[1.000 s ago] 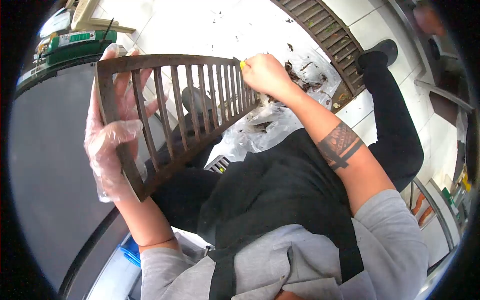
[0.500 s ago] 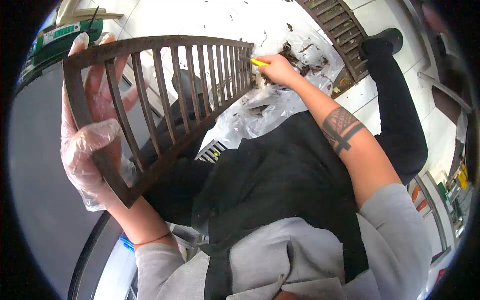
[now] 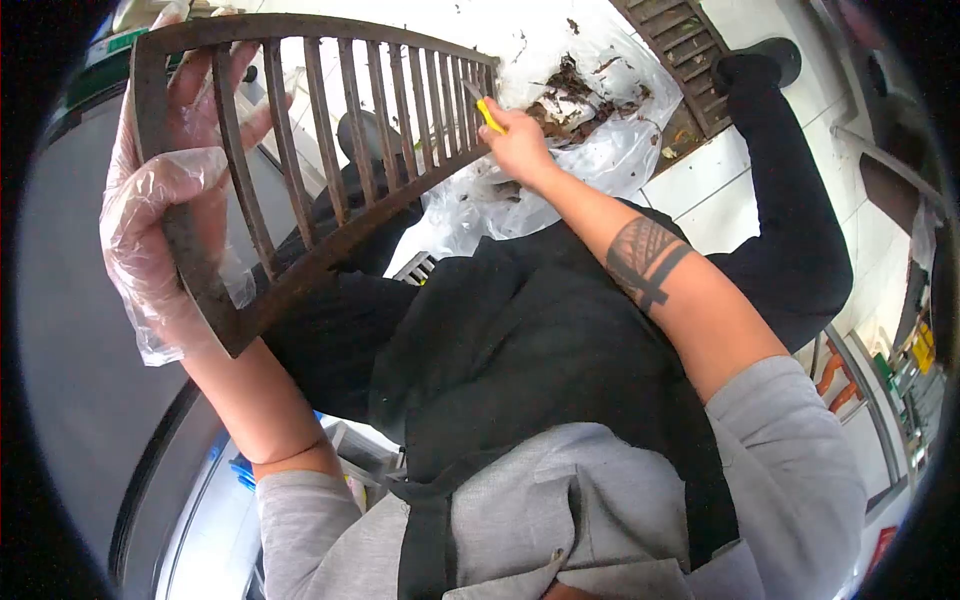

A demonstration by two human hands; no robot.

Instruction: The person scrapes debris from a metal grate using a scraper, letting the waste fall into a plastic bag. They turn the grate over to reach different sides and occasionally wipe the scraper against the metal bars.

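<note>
A long, rust-brown metal grate [image 3: 350, 210] with many slats is held up on its edge, tilted across my lap. My left hand [image 3: 165, 210], in a clear plastic glove, grips its near end, thumb over the end bar and fingers spread behind the slats. My right hand [image 3: 520, 145], bare, closes round a yellow-handled knife [image 3: 490, 116]. Its thin grey blade points up and left among the slats near the grate's far end. Below and beyond that hand, a clear plastic bag [image 3: 600, 160] lies spread on the floor, with dark, wet-looking debris [image 3: 575, 95] on it.
Another slatted grate [image 3: 680, 50] lies in the tiled floor [image 3: 715, 190] at upper right, near my shoe [image 3: 770, 75]. A grey panel [image 3: 65, 270] stands close along the left. Dark scraps are scattered on the white surface beyond the bag.
The grate and my left hand sit higher in view. My right hand has shifted left along the grate, and the knife has turned from pointing left to pointing up-left.
</note>
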